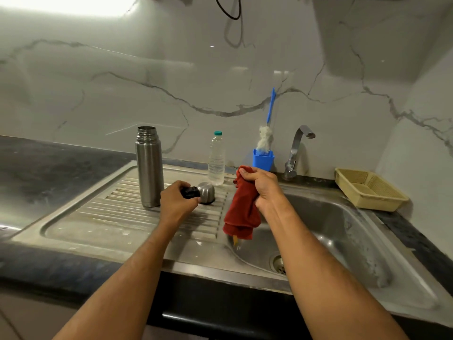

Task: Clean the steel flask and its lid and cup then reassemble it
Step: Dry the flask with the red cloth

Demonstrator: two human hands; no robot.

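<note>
1. One flask (149, 168) stands open-mouthed just left of the left hand (177, 203), likely airing.
2. That hand grips one black lid (190, 192), touching one cup (206, 190) lying beside it.
3. Right hand (261, 188) clutches one red cloth (241, 212) over the sink (343, 217), ready for wiping.

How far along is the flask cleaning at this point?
Done: the flask stands open on the drainboard, apart from its pieces. In hand: the left hand grips the black lid beside the steel cup; the right hand holds a red cloth. Left: any remaining wiping and all reassembly.
</note>
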